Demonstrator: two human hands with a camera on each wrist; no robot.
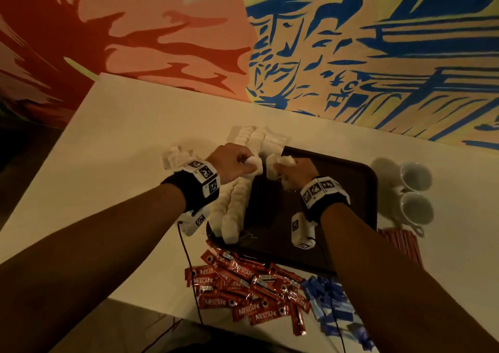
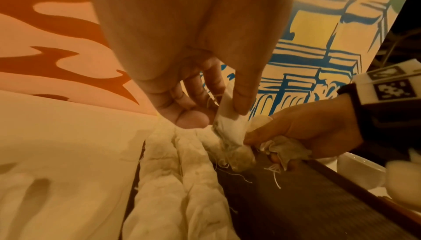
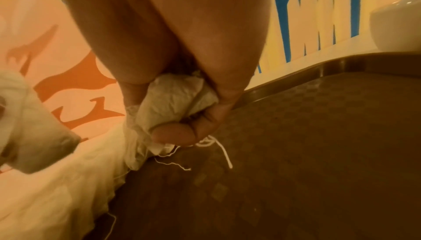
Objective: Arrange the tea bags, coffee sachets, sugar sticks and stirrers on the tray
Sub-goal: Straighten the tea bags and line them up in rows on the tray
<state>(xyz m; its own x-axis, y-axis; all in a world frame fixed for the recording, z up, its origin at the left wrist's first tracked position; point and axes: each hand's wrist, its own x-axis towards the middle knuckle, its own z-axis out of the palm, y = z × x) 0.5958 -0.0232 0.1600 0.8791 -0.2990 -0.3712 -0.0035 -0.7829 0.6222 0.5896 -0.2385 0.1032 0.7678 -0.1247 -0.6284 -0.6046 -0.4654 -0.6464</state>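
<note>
A dark brown tray (image 1: 348, 180) lies on the white table. Long rows of white tea bags (image 1: 237, 207) run over its left edge onto the table. My left hand (image 1: 237, 161) pinches a tea bag (image 2: 227, 126) between thumb and finger just above the rows. My right hand (image 1: 289, 169) grips a bunch of tea bags (image 3: 173, 96) in its fist over the tray's far left part, loose strings dangling. Red coffee sachets (image 1: 243, 290) lie heaped in front of the tray, blue sachets (image 1: 332, 304) beside them.
Two white cups (image 1: 415, 190) stand right of the tray. Red-striped sticks (image 1: 402, 242) lie below the cups. More white tea bags (image 1: 175, 155) sit left of my left wrist. A painted wall (image 1: 351, 42) rises behind the table.
</note>
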